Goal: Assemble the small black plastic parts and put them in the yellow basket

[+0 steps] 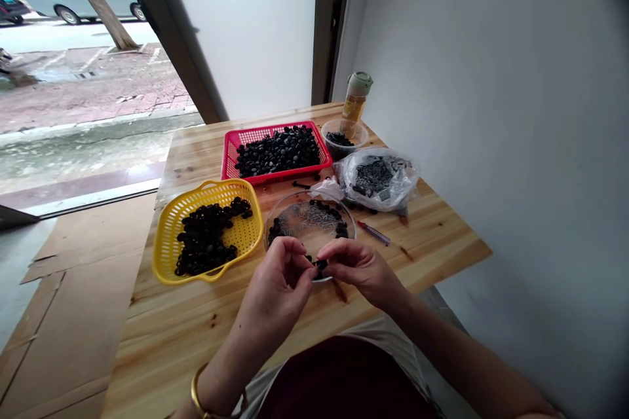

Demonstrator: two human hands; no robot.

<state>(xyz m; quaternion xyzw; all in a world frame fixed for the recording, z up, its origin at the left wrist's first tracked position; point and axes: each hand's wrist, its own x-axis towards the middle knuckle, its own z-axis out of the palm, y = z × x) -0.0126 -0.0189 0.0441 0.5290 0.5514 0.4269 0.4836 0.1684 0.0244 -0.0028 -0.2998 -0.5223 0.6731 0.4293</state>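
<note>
My left hand [281, 280] and my right hand [361, 270] meet over the near rim of a round clear tray [305, 245]. Between their fingertips is a small black round part [321, 264], pinched from both sides; its exact kind is too small to tell. Inside the tray lie many thin silvery pins [314, 215] and more black parts [343, 229] along its edge. To the left of my left hand a yellow basket [162, 245] holds a heap of black ring-like pieces [204, 236]. My fingers hide the tray's front part.
Behind the tray stands a red basket [228, 156] full of black discs. A clear tub [364, 137], a plastic bag [410, 173] of black pieces and a drink bottle [354, 97] stand back right. A red-tipped screwdriver-like tool [376, 234] lies on the wooden table [442, 236].
</note>
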